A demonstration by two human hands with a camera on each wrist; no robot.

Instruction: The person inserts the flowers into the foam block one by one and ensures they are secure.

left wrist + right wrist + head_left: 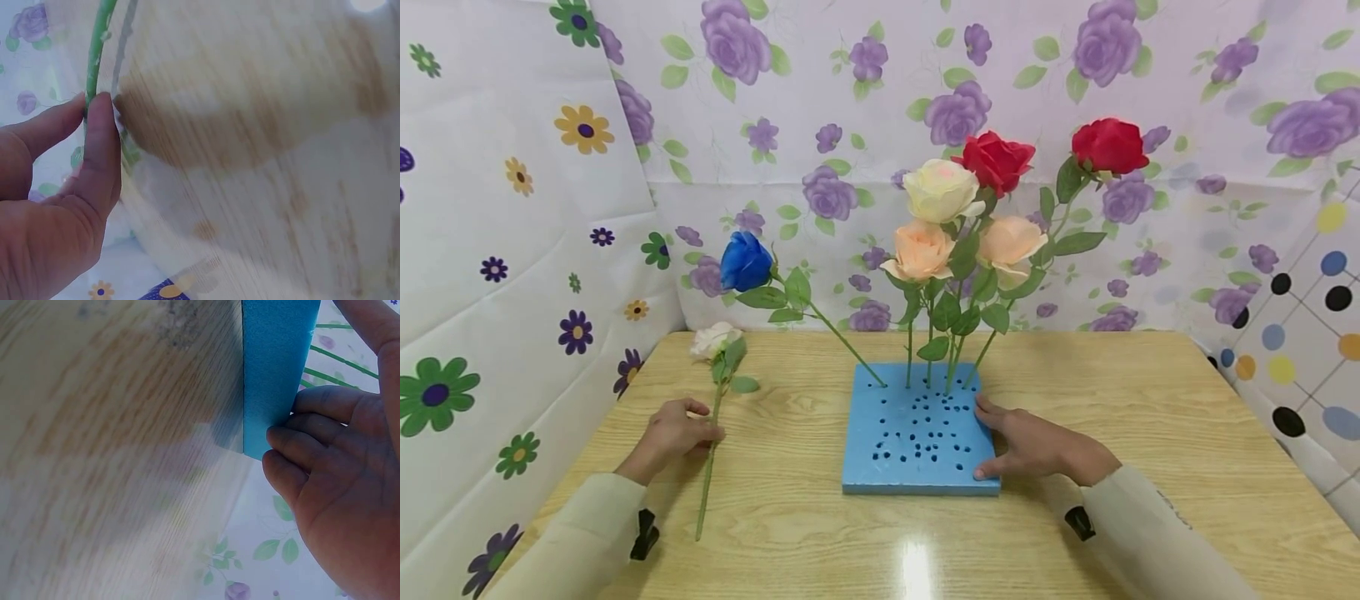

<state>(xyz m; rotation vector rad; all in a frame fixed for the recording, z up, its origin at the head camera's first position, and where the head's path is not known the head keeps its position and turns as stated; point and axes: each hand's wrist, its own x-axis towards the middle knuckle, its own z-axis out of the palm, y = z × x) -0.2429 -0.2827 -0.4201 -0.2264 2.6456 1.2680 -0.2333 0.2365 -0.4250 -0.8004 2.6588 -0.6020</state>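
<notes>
On the left of the table, my left hand (679, 433) pinches the green stem (707, 475) of a white rose (715, 340) between thumb and finger. The left wrist view shows that stem (95, 56) close up at the fingertips. My right hand (1037, 442) rests against the right edge of a blue foam block (902, 467) full of holes, its thumb at the near corner. In the right wrist view the fingers of the right hand (344, 450) touch the block's side (272, 381).
Standing in the block's far part are a blue rose (747, 262), a cream rose (942, 192), two peach roses (921, 252) and two red roses (1110, 147). Floral cloth (790, 108) hangs behind the wooden table (790, 533); patterned sheets flank both sides.
</notes>
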